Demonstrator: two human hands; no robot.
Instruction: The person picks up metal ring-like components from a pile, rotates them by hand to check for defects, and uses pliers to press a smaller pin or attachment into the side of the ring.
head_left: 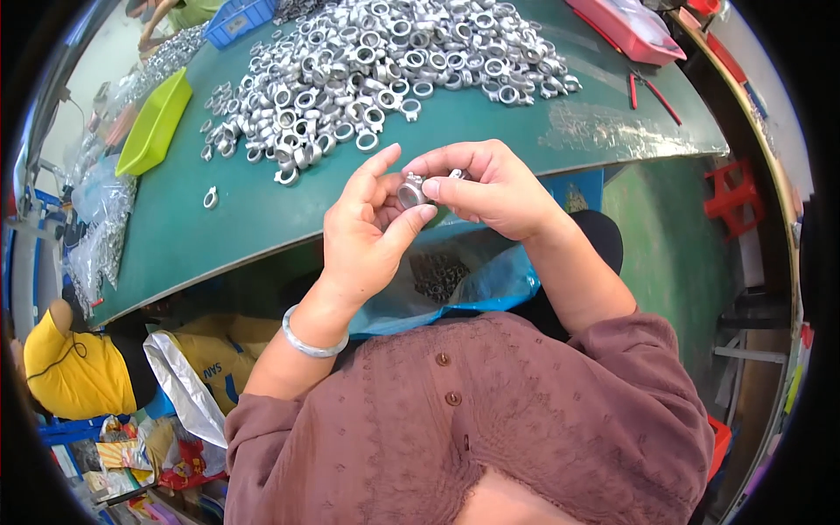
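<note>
A small silver metal ring clamp (409, 192) is held up just off the table's near edge, between both my hands. My left hand (360, 229) grips it between thumb and fingers, with the ring's opening partly showing. The thumb of my right hand (503, 188) presses against the ring's right side, its index finger curled over the top. Another small shiny metal piece (458, 174) shows at the right hand's curled fingers; its kind is too small to tell. Beyond my hands, a big heap of similar ring clamps (367, 74) covers the green table (227, 223).
A single ring clamp (211, 198) lies apart at left, near a lime-green tray (153, 127). Red-handled pliers (654, 94) and a pink tray (634, 31) are at far right. Below my hands hangs an open blue bag (503, 278) with dark small parts. Another person in yellow (74, 367) is at left.
</note>
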